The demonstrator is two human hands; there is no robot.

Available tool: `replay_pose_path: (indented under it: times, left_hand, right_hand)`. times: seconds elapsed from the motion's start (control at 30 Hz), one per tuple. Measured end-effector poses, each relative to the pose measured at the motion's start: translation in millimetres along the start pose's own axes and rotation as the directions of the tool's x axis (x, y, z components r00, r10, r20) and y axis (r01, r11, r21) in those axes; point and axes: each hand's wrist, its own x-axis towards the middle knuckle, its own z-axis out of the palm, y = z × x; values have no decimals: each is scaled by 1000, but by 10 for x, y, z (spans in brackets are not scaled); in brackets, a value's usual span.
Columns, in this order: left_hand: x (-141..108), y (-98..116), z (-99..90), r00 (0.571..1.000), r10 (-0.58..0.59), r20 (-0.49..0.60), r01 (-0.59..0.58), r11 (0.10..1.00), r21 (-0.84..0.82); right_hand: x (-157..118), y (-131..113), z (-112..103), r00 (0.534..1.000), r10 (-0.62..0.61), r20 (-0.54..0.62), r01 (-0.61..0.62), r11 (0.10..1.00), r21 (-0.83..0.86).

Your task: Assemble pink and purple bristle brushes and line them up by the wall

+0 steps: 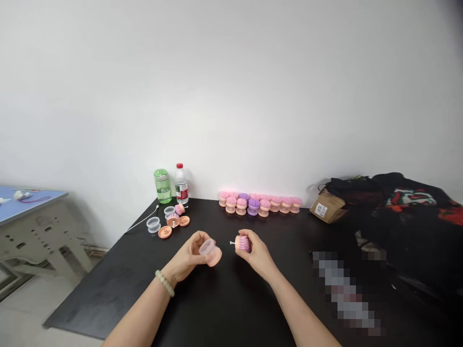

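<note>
Fingers and thumb of my left hand [194, 256] grip a translucent plastic cup [207, 247] with a peach-coloured cap [215, 257] at its lower right end; the cup is tilted. Slightly to the right, my right hand [257, 251] pinches a pink bristled brush head [242, 244]. Its peach base faces left, and a thin white stem [232, 243] sticks out towards the cup. The two pieces are apart, held above the black table [231, 308]. Part of the bristles is hidden by my right fingers.
Left on the table lie clear cups [153, 224], peach caps [165, 232] and stemmed brush heads [180, 208]. Pink and purple round brushes [253, 206] line the wall. Bottles [182, 185], a brown paper bag [328, 206] and dark clothing [408, 231] stand around.
</note>
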Motion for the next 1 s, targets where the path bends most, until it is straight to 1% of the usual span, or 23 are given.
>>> replay_pose_path:
  times: [0.07, 0.13, 0.2, 0.23, 0.3, 0.37, 0.4, 0.43, 0.47, 0.53, 0.6, 0.67, 0.7, 0.73, 0.8, 0.83, 0.87, 0.9, 1.0]
  left_hand:
    - [20, -44, -8, 999, -3, -40, 3, 1000, 3]
    - [38, -89, -15, 998, -10, -57, 10, 1000, 12]
    - [54, -131, -20, 997, -7, -73, 8, 1000, 26]
    - [61, -149, -22, 997, 1, -83, 2, 999, 37]
    - [73, -181, -24, 995, 22, -100, -15, 997, 70]
    - [82, -203, -21, 993, 40, -107, -28, 994, 110]
    - [86, -211, -17, 994, 45, -103, -31, 991, 131]
    - [88, -216, -12, 994, 47, -98, -32, 988, 150]
    - [90, -219, -4, 995, 49, -90, -33, 985, 168]
    - [91, -217, 13, 996, 43, -77, -26, 979, 201]
    - [88, -209, 35, 997, 26, -71, -9, 973, 229]
    - [83, -198, 58, 997, 8, -77, 11, 969, 246]
    - [80, -192, 70, 997, 0, -83, 20, 968, 250]
    - [76, -185, 82, 996, -5, -88, 27, 968, 249]
    - [67, -172, 101, 996, -12, -92, 34, 971, 238]
    - [62, -165, 108, 996, -14, -91, 35, 972, 231]
    - [56, -159, 113, 996, -15, -89, 35, 974, 225]
    - [51, -152, 116, 996, -16, -89, 35, 975, 222]
    - [42, -142, 125, 996, -16, -92, 37, 974, 223]
  right_hand:
    - [6, 73, 48, 1000, -17, -26, 15, 997, -70]
    - [2, 101, 87, 998, -41, -37, 37, 992, -119]
    - [-13, 71, 106, 996, -79, -48, 71, 986, -148]
    - [-27, 34, 109, 991, -122, -55, 112, 980, -167]
    - [-67, -69, 111, 964, -260, -49, 243, 944, -224]
    - [-119, -185, 124, 915, -403, 0, 387, 879, -280]
    - [-146, -236, 135, 892, -450, 37, 440, 849, -294]
    - [-171, -279, 150, 879, -470, 78, 471, 831, -295]
    - [-192, -312, 165, 874, -471, 116, 483, 826, -291]
    - [-219, -349, 188, 889, -427, 168, 458, 845, -276]
    - [-230, -364, 193, 919, -351, 179, 389, 883, -264]
    - [-233, -380, 181, 931, -326, 162, 359, 898, -254]
    - [-235, -393, 172, 922, -352, 162, 383, 889, -249]
    - [-238, -409, 164, 901, -398, 171, 430, 869, -245]
    - [-249, -444, 153, 842, -496, 212, 536, 809, -240]
    - [-256, -458, 151, 823, -520, 227, 565, 788, -243]
    - [-262, -467, 152, 820, -523, 232, 570, 782, -253]
    - [-267, -471, 153, 829, -510, 230, 557, 787, -265]
    - [-269, -463, 154, 871, -446, 206, 490, 824, -284]
